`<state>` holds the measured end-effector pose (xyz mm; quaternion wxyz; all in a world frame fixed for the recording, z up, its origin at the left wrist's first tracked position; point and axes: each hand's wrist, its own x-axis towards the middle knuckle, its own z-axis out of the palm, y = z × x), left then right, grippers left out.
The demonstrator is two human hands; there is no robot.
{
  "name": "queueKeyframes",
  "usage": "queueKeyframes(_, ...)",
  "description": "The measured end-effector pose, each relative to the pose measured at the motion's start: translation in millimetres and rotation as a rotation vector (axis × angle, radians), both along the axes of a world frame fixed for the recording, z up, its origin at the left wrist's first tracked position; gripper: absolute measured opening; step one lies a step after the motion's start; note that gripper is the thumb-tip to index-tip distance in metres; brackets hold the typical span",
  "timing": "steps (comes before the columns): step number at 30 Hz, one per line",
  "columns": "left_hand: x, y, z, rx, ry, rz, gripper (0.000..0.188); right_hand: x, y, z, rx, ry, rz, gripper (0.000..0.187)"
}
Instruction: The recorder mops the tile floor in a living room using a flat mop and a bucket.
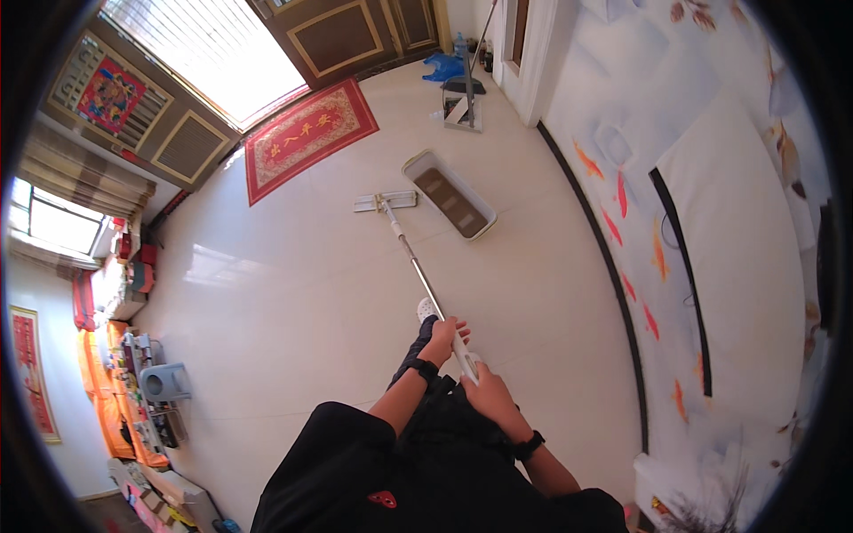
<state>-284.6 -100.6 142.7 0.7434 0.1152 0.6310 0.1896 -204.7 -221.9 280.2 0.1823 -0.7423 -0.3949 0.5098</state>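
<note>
I hold a flat mop (425, 282) with both hands, its silver and white pole slanting forward and to the left. My left hand (442, 339) is closed round the pole. Lower down, at the thick white grip, my right hand (490, 394) is closed too; its palm side is hidden. Both wrists wear dark bands. The mop's rectangular head (385, 202) lies flat on the pale floor. Close to its right end stands a long pale tub (484, 222) with murky brown water (449, 195) in it, apart from my hands.
A red doormat (311, 138) lies before the open doorway. At the far right stand a grey dustpan (462, 115) and a blue bag (443, 67). A fish-patterned wall (613, 226) runs along the right. On the left is a blue-grey stool (165, 382) beside a cluttered shelf.
</note>
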Motion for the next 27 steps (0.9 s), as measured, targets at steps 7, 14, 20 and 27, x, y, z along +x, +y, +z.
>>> queueKeyframes(7,-23.2,78.5,-11.7,0.099,0.120,-0.022,0.031,-25.5,80.3,24.2,-0.074,-0.052,0.083,0.038)
queueKeyframes(14,-113.4,183.7,-23.2,0.124,-0.054,-0.046,0.030,-97.6,193.6,9.1,-0.092,0.089,0.305,0.051)
queueKeyframes(20,-215.5,182.1,-26.6,0.072,0.111,-0.158,0.026,-114.2,244.0,-45.1,0.099,0.271,0.712,0.042)
queueKeyframes(27,-270.3,51.4,-20.9,0.005,0.559,-0.453,0.027,42.1,267.5,-235.9,-0.085,-0.066,0.121,0.036)
